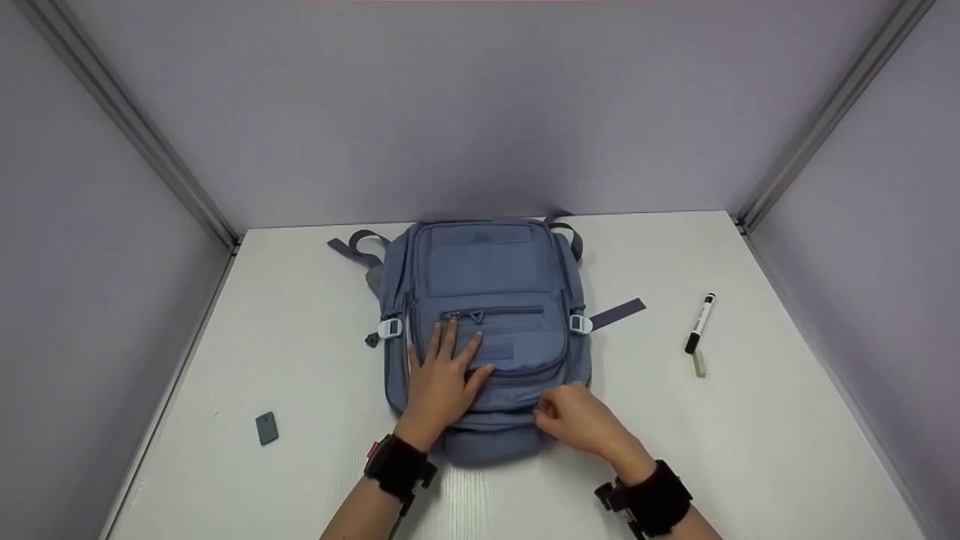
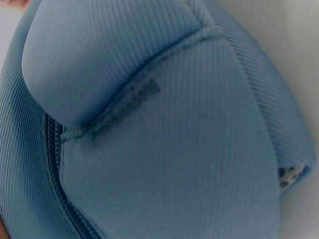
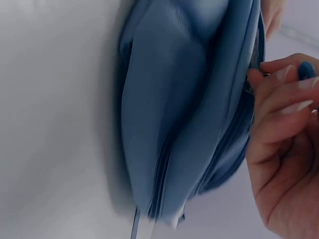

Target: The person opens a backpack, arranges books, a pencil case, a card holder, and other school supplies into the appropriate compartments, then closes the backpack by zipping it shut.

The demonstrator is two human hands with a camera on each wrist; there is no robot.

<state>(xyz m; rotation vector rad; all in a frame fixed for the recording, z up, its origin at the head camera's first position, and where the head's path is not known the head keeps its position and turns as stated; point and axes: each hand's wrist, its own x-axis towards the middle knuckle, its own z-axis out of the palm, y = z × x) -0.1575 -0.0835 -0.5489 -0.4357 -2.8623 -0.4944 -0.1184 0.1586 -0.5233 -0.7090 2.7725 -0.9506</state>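
A blue backpack (image 1: 491, 262) lies on its back on the white table, its front pocket facing up. My left hand (image 1: 441, 382) rests on the front pocket with its fingers spread, the fingertips near the short horizontal zipper (image 1: 510, 310). At the lower right edge of the pocket, my right hand (image 1: 581, 420) is curled, thumb against fingers. In the right wrist view it pinches a small blue zipper pull (image 3: 305, 70), mostly hidden by the fingers. The left wrist view shows the bag's bottom fabric (image 2: 174, 149) and a curved zipper (image 2: 55, 164).
To the right lie a black-and-white marker (image 1: 701, 322) and a small greenish bar (image 1: 699, 364) touching its tip end. A dark grey-green tag-like piece (image 1: 266, 428) lies at left. White side buckles (image 1: 390, 328) and loose straps (image 1: 619, 313) stick out from the bag. Grey walls (image 1: 480, 112) enclose the table.
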